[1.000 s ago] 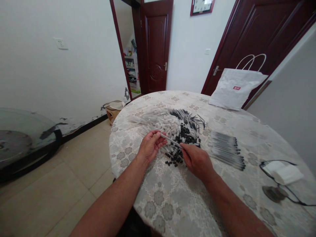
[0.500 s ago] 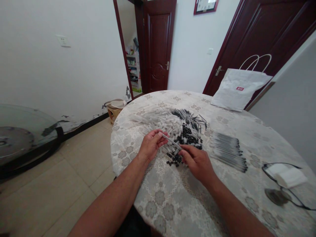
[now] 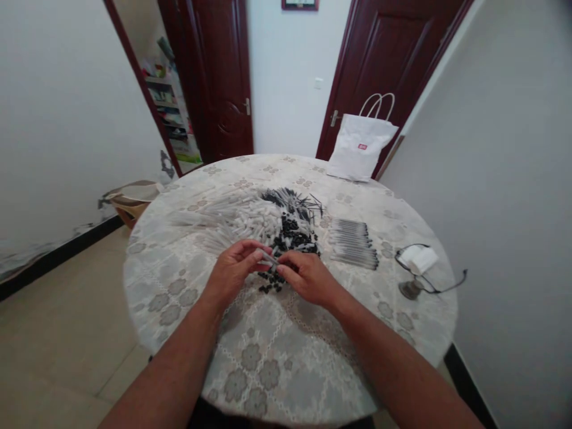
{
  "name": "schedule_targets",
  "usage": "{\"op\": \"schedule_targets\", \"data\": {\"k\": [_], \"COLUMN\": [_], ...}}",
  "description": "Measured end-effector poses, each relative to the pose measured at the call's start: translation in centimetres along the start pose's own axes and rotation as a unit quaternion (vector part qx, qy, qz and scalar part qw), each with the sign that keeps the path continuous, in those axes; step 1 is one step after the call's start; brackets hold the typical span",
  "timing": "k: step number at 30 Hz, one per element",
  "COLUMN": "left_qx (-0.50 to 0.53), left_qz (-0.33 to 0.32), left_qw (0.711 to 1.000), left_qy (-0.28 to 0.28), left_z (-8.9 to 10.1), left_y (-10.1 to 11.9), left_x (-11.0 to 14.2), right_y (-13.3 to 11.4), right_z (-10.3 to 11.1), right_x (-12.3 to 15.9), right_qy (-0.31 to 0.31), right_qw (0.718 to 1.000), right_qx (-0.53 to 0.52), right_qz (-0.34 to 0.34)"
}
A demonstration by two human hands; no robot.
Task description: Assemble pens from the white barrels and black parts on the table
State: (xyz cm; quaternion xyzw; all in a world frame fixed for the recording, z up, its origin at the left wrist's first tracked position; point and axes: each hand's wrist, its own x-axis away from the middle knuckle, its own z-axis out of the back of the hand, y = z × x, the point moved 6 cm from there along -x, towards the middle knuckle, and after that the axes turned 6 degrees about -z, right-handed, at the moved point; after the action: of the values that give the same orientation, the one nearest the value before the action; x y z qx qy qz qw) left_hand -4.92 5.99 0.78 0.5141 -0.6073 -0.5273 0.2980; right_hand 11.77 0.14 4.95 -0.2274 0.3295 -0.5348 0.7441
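Note:
Between my two hands is a thin, pale translucent pen barrel (image 3: 267, 257), tilted down to the right. My left hand (image 3: 236, 265) pinches its left end between thumb and fingers. At the other end, the thumb and forefinger of my right hand (image 3: 309, 277) close on it; the fingers hide that tip. Just beyond lies a heap of whitish pen parts (image 3: 254, 219), with small black plugs (image 3: 289, 227) scattered beside it and dark thin refills (image 3: 290, 201) behind. Right of my hands, pens with black ends (image 3: 355, 244) lie side by side in a row.
A flowered cloth covers the round table (image 3: 250, 333). Black-framed glasses (image 3: 431, 289), a folded white tissue (image 3: 420, 259) and a small dark round object (image 3: 410, 290) lie at the right. A white paper bag (image 3: 361, 146) stands at the far edge.
The view has swung to the right, so the table shows further left. My hands have drawn closer together along the barrel, still holding it.

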Motion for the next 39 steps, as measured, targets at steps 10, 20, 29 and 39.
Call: {"op": "schedule_targets", "data": {"k": [10, 20, 29, 39], "left_qx": [-0.147, -0.284, -0.387, -0.517], "left_qz": [-0.014, -0.016, -0.015, -0.035], "left_qw": [0.98, 0.944, 0.902, 0.836], "left_qy": [0.136, 0.168, 0.192, 0.182], "left_z": [3.5, 4.4, 4.9, 7.2], "left_y": [1.0, 1.7, 2.5, 2.5], "left_x": [-0.3, -0.3, 0.0, 0.1], "right_y": [4.5, 14.3, 14.1, 15.0], "right_z": [7.1, 10.4, 9.9, 9.4], "right_x": [2.8, 6.9, 6.6, 6.7], "right_qy": [-0.097, -0.032, 0.002, 0.013], "right_qw": [0.971, 0.894, 0.901, 0.899], "right_qx": [0.204, 0.368, 0.373, 0.39], "right_qz": [-0.075, -0.254, -0.221, -0.196]}}
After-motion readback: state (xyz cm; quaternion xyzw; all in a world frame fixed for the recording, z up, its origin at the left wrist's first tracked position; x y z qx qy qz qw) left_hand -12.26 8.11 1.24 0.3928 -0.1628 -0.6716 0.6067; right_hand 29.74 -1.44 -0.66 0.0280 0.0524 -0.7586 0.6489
